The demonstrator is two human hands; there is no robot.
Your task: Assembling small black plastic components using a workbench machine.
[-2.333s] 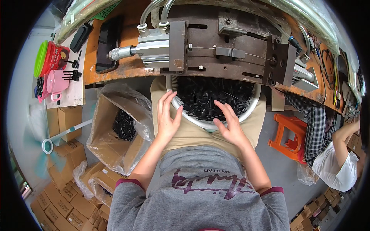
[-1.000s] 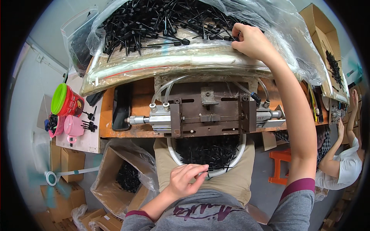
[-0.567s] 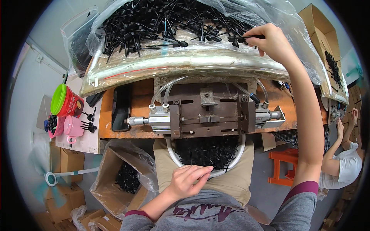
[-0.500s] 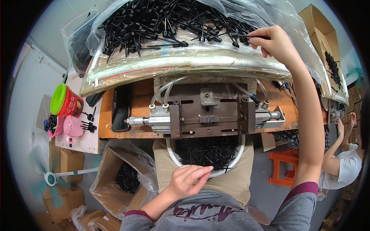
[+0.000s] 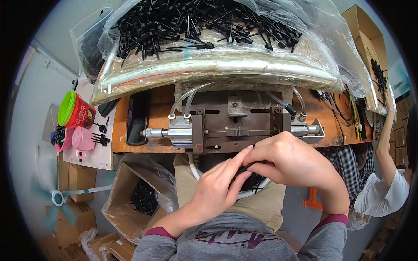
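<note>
My left hand and my right hand meet just in front of the bench edge, above my lap. Both are closed on a thin black plastic part, its ends mostly hidden by the fingers. Right behind them sits a dark metal jig with a small block at its centre and a silver air cylinder on the left side. Below the hands, a round white-rimmed container on my lap is largely covered by them; black parts show inside it.
A plastic-lined tray heaped with black parts spans the back. At left are a red and green tub, a pink cup and a black phone. A carton stands lower left; a co-worker's arm is at right.
My right hand has come down from the tray with a black part to my left hand, which has risen slightly. The co-worker's hand has moved up to the tray at right.
</note>
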